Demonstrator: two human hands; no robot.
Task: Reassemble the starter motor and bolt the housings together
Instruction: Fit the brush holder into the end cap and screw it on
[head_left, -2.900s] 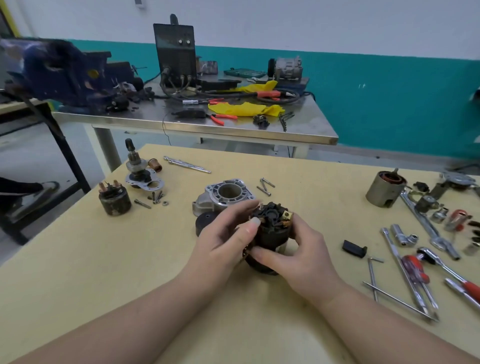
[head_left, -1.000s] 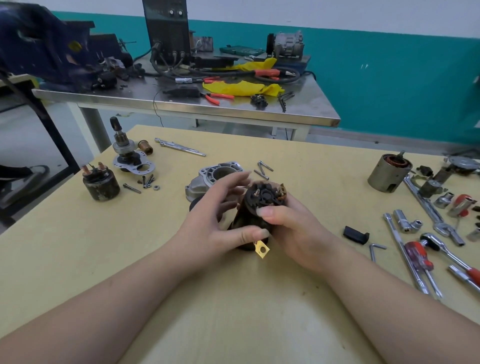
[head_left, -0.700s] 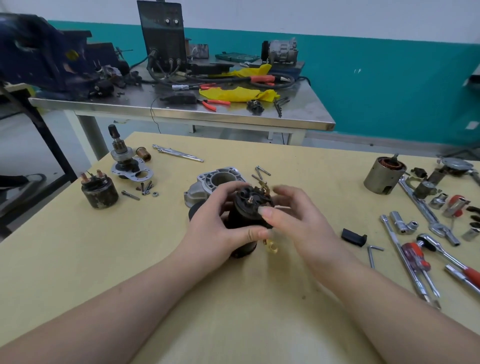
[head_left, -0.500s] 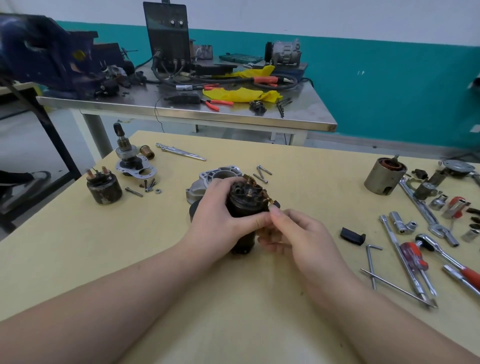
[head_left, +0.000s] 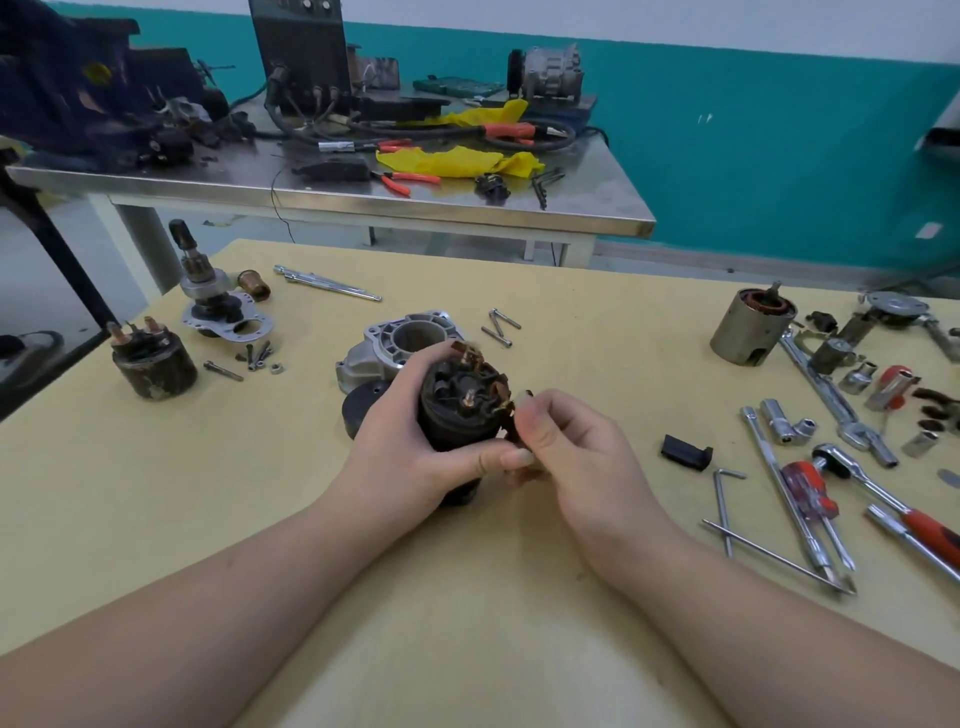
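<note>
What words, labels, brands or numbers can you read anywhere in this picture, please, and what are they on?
None can be read.
The black machine on the steel table shows knobs but no clear lettering.
The motor body gripped by the left hand shows no marking.
The red-handled screwdriver shows none either.

Two hands (head_left: 410, 441) (head_left: 576, 457). Two desks (head_left: 156, 467) (head_left: 597, 218). One black motor body (head_left: 457, 415), one aluminium housing (head_left: 410, 338), one solenoid (head_left: 153, 358), two loose bolts (head_left: 498, 327), two screwdrivers (head_left: 815, 499) (head_left: 919, 530).
</note>
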